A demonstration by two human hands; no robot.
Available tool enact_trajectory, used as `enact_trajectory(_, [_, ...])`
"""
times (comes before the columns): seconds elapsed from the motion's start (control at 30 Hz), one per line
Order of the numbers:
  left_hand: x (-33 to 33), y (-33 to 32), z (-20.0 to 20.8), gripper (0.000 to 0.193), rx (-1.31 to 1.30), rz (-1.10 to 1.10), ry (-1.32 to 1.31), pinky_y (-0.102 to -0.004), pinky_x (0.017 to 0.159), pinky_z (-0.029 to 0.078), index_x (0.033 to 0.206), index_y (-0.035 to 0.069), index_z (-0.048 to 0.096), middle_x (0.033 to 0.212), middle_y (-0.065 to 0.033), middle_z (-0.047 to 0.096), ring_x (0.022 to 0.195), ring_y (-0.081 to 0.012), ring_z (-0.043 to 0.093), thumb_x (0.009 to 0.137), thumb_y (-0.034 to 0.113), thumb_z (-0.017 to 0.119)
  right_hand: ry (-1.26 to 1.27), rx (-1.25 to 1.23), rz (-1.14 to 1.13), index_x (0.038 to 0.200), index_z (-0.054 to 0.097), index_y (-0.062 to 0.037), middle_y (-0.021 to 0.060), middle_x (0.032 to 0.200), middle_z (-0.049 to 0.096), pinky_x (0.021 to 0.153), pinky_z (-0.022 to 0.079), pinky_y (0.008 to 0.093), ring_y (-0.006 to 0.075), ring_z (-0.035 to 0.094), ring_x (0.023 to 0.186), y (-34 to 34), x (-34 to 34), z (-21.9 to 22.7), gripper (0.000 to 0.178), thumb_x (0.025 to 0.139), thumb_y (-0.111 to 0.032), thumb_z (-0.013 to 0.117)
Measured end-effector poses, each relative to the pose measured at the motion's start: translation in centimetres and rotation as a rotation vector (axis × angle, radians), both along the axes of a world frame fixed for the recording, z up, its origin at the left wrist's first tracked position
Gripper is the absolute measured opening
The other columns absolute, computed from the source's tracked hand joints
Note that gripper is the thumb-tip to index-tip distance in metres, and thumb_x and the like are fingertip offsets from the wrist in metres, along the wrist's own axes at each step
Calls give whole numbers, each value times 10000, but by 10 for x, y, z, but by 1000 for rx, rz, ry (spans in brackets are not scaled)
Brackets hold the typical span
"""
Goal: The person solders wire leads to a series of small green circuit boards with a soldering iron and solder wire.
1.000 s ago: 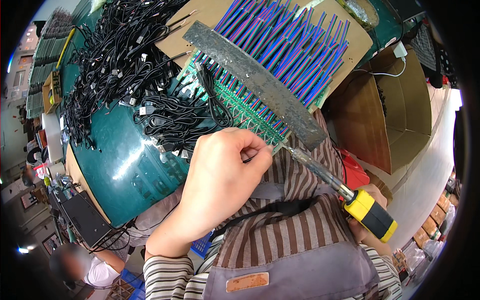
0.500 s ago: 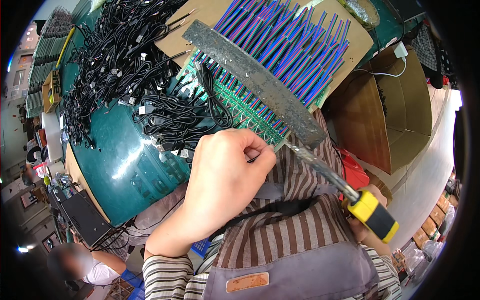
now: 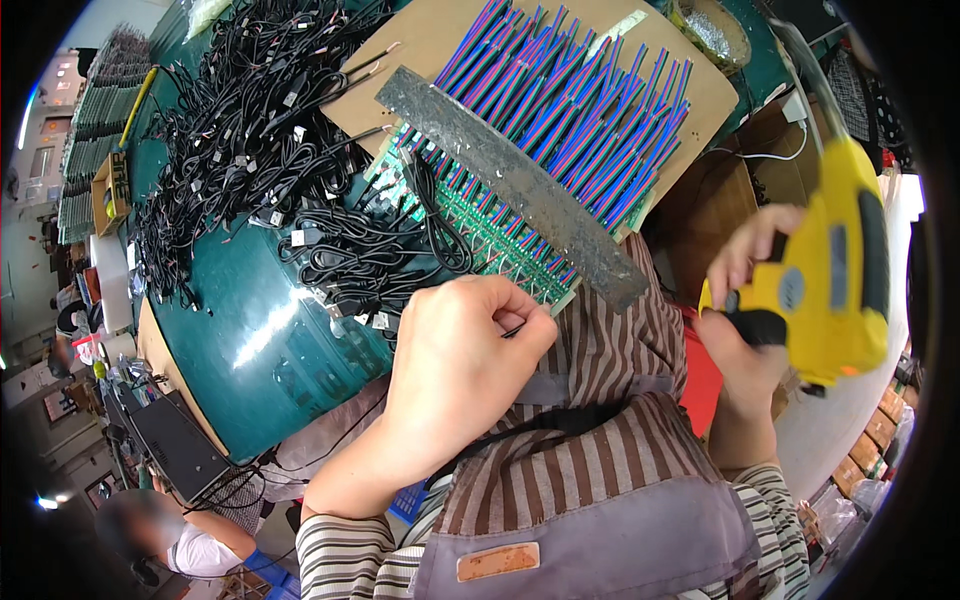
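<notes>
My left hand (image 3: 465, 350) is closed in a pinch at the near corner of a green circuit board panel (image 3: 505, 255). A bit of thin black cable (image 3: 513, 331) shows between its fingers; the cable's tip is hidden. My right hand (image 3: 745, 300) grips a yellow-and-black soldering gun (image 3: 835, 270), raised on the right, its metal shaft pointing up and away from the panel. A worn flat metal bar (image 3: 520, 185) lies across the panel, over rows of blue, red, green and black wires (image 3: 590, 120). A looped black cable (image 3: 436, 215) rests on the panel's left part.
Bundled black USB cables (image 3: 350, 250) and a large tangle of cables (image 3: 250, 120) cover much of the green table (image 3: 235, 375). Cardboard (image 3: 695, 85) lies beneath the wires. An open cardboard box (image 3: 705, 205) stands at right. Another person (image 3: 200, 540) sits at lower left.
My right hand has lifted the soldering gun up and to the right, taking its tip away from the panel's corner. The left hand stays pinched in nearly the same place.
</notes>
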State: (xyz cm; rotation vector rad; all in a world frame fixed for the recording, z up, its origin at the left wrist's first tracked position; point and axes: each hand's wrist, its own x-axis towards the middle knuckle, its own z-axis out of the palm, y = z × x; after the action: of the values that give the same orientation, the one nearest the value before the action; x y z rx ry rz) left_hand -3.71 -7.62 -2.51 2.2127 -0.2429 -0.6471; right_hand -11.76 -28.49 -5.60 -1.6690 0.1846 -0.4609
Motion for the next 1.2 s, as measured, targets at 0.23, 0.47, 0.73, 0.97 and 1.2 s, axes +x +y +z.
enact_trajectory(0.23, [6, 17, 13, 127, -1, -124, -130, -417, 640, 518, 838, -9, 701, 811, -159, 675, 696, -330, 665, 810, 114, 715, -71, -836, 64, 1114, 587, -53, 118, 909, 617, 695, 517, 373, 319, 623, 798, 29, 56, 10, 666, 514, -121, 866])
enact_trajectory(0.47, [53, 38, -9, 485, 210, 139, -763, -411, 854, 503, 1151, 3, 639, 974, -172, 696, 937, -355, 658, 749, 194, 833, -64, -877, 71, 1071, 627, -49, 80, 765, 599, 585, 474, 333, 274, 605, 665, 38, 57, 8, 608, 512, -110, 859])
enact_trajectory(0.73, [80, 66, 3, 423, -47, 246, -163, -242, 707, 489, 1102, -23, 674, 861, -74, 720, 779, -103, 647, 733, 99, 842, 46, -541, 10, 1155, 575, 8, 75, 956, 688, 758, 537, 298, 140, 671, 830, 20, 53, 17, 639, 645, -156, 923])
enact_trajectory(0.97, [54, 143, 64, 117, -472, 391, -52, -232, 634, 449, 783, 2, 659, 796, -16, 657, 691, -71, 571, 776, 30, 772, 13, -666, -89, 1162, 536, -7, 28, 929, 626, 771, 505, 275, 106, 599, 815, -12, 52, 19, 645, 653, -133, 912])
enact_trajectory(1.2, [-39, 342, 93, 279, -814, 774, -192, -367, 846, 532, 1175, -24, 582, 1096, -118, 662, 926, -196, 649, 908, 42, 629, 44, -654, -100, 1173, 531, -21, 33, 960, 621, 812, 514, 276, 122, 632, 872, -16, 46, 27, 645, 646, -74, 901])
